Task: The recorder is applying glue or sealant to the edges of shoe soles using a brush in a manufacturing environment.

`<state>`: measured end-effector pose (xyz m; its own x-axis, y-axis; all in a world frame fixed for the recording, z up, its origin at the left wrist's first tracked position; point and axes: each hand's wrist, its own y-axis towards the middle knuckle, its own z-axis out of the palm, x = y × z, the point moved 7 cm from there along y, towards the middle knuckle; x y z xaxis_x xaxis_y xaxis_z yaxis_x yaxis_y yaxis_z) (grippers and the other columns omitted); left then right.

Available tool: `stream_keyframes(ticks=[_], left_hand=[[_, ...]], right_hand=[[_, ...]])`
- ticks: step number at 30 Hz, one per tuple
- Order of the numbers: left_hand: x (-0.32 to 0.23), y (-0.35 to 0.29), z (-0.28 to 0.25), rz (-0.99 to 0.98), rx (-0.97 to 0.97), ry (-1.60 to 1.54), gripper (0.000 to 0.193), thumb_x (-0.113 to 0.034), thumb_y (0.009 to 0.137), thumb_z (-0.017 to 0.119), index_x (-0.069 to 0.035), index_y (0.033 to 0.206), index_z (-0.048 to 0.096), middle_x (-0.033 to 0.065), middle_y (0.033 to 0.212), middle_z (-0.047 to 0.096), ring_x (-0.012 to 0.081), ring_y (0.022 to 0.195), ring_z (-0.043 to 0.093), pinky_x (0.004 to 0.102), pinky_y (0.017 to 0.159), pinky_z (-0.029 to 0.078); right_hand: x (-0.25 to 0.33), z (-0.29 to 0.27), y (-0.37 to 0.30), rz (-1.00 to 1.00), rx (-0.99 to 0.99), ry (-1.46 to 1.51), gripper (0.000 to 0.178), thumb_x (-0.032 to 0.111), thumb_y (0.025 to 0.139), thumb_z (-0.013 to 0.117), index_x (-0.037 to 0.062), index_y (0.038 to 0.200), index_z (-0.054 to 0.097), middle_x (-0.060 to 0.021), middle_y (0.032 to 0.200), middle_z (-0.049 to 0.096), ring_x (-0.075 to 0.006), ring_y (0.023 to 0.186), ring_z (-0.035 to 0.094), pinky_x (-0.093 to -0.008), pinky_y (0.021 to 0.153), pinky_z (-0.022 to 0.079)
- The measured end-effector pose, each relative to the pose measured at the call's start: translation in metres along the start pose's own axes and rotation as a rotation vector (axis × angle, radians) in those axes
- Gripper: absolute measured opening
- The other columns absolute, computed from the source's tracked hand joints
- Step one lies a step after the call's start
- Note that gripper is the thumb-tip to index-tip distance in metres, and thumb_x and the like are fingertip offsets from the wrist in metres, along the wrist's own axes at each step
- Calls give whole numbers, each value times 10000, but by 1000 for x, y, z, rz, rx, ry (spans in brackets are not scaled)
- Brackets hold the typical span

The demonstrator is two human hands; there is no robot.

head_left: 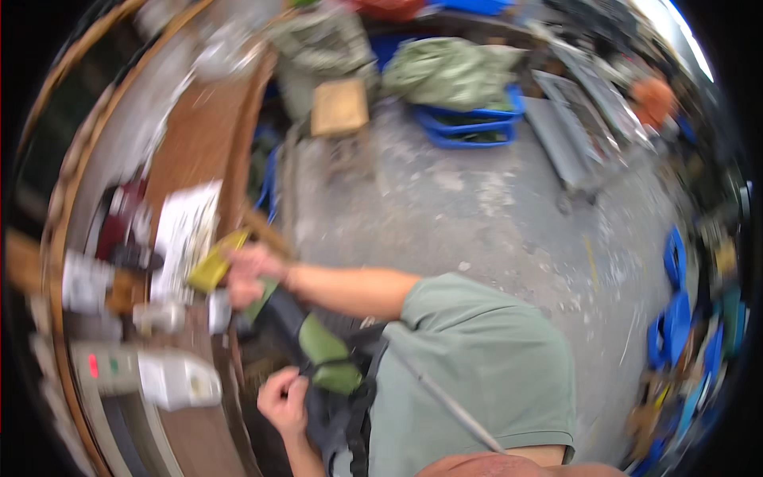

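**Yellow block clamped in the right hand, right at the bench edge**

Caught a pretty blurry moment, so went with what could be made out. Found the yellow block point(213, 269) held over the front edge of the wooden workbench point(199, 143), just beside a white printed sheet point(187, 230) lying on the bench top. Saw the right hand point(250, 269) closed tight around the block's near end, with the bare forearm running back to a green sleeve. Looked tilted, far end lower and pointing at the bench.

Spotted the left hand point(282, 397) lower down, fingers curled onto the dark end of a green and black tool point(322, 350) held against the body. Looked like a proper grasp, but couldn't swear to it through the blur. Couldn't tell what kind of tool either. Kept well apart, those two hands, tool between them.

On the bench: noticed a white box with a red and a green mark point(143, 374) near the front, plus a dark red thing point(119, 219) further back, too smeared to name.

Beyond that, bare concrete floor point(477, 207), a small wooden block point(339, 107) standing on it near the bench, and stacked blue crates point(469, 127) with a green sack point(449, 71) slumped on top.
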<state>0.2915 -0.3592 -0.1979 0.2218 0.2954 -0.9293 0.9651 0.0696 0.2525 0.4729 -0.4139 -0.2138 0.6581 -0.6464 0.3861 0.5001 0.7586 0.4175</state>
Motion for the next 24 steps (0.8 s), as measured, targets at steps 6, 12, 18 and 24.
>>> stream_keyframes(ticks=[6,12,18,24], left_hand=[[-13,-19,-11,358,82,331,292,39,664,679,-13,950,651,62,590,450,221,507,455,321,476,343],[2,-57,-1,185,-183,237,286,96,716,608,17,990,635,162,897,627,276,724,627,321,619,506],[18,-91,11,124,-383,280,330,37,731,655,4,1057,615,135,951,631,255,768,641,317,659,539],[2,-111,26,192,-524,573,280,21,714,671,37,989,620,138,923,622,242,719,641,312,622,546]], right_hand=[[-32,-22,11,58,57,152,635,496,953,275,189,399,327,-21,368,342,-154,365,314,-268,455,281],[-44,-10,17,28,226,433,453,394,956,378,123,631,541,28,437,466,-73,381,389,-211,541,343],[-77,-21,22,117,203,674,367,342,928,458,23,1015,618,54,468,481,-50,397,448,-207,527,360],[-103,-15,32,162,267,792,320,304,908,498,66,1084,619,59,462,489,-47,387,471,-200,505,392]])
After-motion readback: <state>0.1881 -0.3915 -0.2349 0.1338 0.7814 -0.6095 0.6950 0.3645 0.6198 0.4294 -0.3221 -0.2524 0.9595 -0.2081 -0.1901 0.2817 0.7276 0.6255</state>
